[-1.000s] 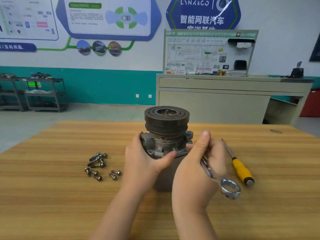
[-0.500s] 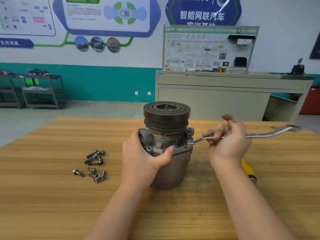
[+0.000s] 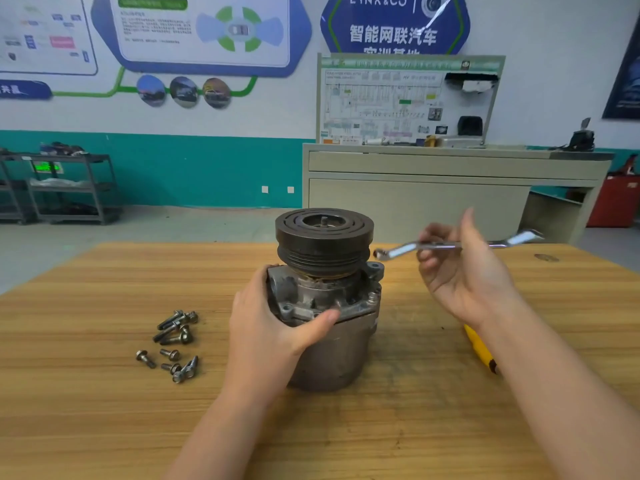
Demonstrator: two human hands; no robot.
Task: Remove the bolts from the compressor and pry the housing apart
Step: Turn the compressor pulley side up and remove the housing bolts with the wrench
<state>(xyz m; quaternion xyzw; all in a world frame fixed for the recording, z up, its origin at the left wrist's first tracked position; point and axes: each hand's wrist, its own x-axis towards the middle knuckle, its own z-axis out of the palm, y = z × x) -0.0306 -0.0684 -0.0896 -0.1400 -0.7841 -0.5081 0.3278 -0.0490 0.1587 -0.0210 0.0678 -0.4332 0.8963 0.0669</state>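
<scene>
The grey compressor [image 3: 332, 348] stands upright on the wooden table [image 3: 104, 410], its dark grooved pulley [image 3: 323, 237] on top. My left hand [image 3: 266, 327] grips its housing from the left, thumb laid across the front flange. My right hand [image 3: 460, 271] hovers to the right of the pulley, holding a shiny ring wrench [image 3: 450, 245] level between its fingertips. The wrench's near ring end hangs in the air just right of the pulley, above the flange and apart from it. Several removed bolts [image 3: 173, 341] lie loose on the table to the left.
A yellow-handled screwdriver [image 3: 479, 348] lies on the table to the right, partly hidden under my right forearm. Beyond the table stand a beige cabinet [image 3: 450, 188] with a training board and a metal trolley [image 3: 65, 188] at the far left.
The wrench's ring end has come up off the flange on the compressor's right side. My right hand has loosened from a fist to a fingertip hold. My left hand has kept its grip.
</scene>
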